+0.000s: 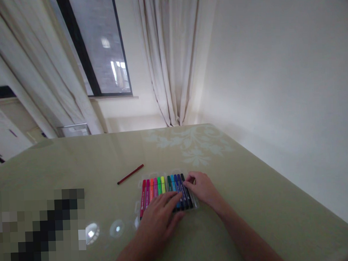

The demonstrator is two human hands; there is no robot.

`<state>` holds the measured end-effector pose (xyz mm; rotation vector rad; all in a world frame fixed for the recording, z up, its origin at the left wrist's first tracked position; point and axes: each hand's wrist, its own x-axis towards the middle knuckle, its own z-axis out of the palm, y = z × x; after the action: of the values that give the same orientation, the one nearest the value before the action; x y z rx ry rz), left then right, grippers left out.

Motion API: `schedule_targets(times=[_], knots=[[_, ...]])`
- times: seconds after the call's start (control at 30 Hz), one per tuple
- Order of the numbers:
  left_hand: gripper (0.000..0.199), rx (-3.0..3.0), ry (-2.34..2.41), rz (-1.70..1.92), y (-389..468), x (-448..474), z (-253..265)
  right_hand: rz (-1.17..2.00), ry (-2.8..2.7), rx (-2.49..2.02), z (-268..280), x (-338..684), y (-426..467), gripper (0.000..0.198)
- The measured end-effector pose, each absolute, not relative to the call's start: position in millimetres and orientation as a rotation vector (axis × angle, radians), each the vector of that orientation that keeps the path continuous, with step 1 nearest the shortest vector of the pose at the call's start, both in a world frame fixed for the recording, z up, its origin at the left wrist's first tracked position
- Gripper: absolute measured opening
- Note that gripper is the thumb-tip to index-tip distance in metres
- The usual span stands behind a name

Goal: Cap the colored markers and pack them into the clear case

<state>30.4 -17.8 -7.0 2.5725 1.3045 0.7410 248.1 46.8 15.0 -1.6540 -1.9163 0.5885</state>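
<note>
The left hand (161,211) is closest, its fingers spread loosely over the row of pens (159,186), and I can't see it gripping any. The pens lie side by side in a clear case (195,203) on the bench (92,160), in two bunches with a gap between. At the case's right end, the right hand (200,186) has its thumb and finger bent close together by the black pen (188,194); I can't tell if they pinch it or the case. If the left hand pushes too hard, the case might slide or pens might pop out. Farther off, one dark red pen (130,174) lies alone, and a bump could make it roll. Behind the bench hang pale curtains (174,54) beside a window (102,45)
</note>
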Motion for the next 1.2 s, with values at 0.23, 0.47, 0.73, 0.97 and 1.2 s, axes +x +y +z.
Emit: schedule_targets(times=[0.23, 0.47, 0.73, 0.97, 1.2], knots=[[0.046, 2.091, 2.398, 0.713, 28, -58, -4, 0.614, -1.877, -1.595, 15, 242, 45, 0.009], [0.037, 1.949, 2.406, 0.706, 34, -77, 0, 0.675, -1.843, -1.482, 16, 237, 41, 0.011], [0.025, 2.004, 1.560, 1.295, 1, 8, 4, 1.137, -1.664, -1.158, 16, 225, 37, 0.037], [0.013, 2.171, 1.404, 1.221, -13, 28, -3, 1.442, -1.348, -1.006, 14, 220, 39, 0.045], [0.040, 2.584, 1.250, 0.940, -18, 30, -7, 1.195, -1.413, -1.210, 22, 263, 57, 0.040]])
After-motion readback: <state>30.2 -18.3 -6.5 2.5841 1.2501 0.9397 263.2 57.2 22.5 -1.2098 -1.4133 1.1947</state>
